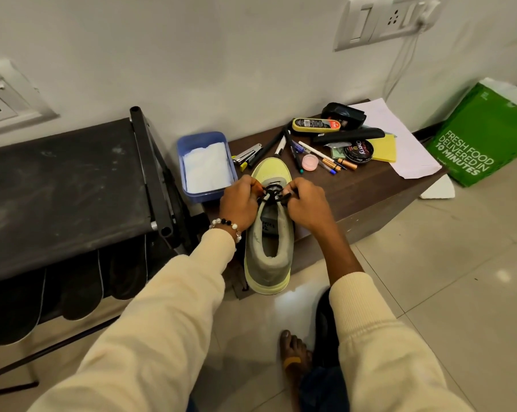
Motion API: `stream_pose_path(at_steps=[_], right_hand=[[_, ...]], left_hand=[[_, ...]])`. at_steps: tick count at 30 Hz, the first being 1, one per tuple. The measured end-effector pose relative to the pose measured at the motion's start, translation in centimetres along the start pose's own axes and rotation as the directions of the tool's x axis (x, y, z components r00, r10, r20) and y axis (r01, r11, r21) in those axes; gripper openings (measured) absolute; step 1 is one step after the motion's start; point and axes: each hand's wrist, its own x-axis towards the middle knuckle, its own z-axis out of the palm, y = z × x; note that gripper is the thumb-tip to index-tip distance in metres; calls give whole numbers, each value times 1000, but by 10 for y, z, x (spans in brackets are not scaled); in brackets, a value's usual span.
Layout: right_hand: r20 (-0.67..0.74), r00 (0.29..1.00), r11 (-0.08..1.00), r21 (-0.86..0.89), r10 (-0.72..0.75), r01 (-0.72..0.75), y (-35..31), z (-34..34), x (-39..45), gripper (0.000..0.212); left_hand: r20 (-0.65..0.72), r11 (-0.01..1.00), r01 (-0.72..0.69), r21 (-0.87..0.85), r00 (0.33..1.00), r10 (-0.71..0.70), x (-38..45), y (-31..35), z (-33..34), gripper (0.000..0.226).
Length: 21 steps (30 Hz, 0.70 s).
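Sneaker [268, 233] | sits on counter [370, 188] edge, heel toward person so lacing faces up | left hand [239, 205] and right hand [306, 203]: fingers curled, each pinching black lace [273, 192], likely pulling it taut

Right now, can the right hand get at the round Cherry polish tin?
Probably yes, once free. The right hand pinches the black lace on the shoe; the polish tin lies further back on the table, its lid uncovered, with only flat pens between.
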Motion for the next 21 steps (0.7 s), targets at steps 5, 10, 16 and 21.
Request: stream_pose_path(at_steps=[5,10,16,21], right_hand=[[40,999,995,101,3,-7,5,-9,2,12],[22,1000,999,29,13,-13,3,-5,2,12],[-43,997,994,87,66,-62,2,0,3,7],[-19,980,910,374,200,-178,4,-14,-4,13]], left_hand=[[69,976,24,-215,998,-9,-2,-1,-8,14],[24,988,7,-152,1000,-3,-2,0,-6,14],[-21,987,57,-147,998,-61,-2,2,-2,16],[7,948,134,-288,990,-138,-4,-4,-13,14]])
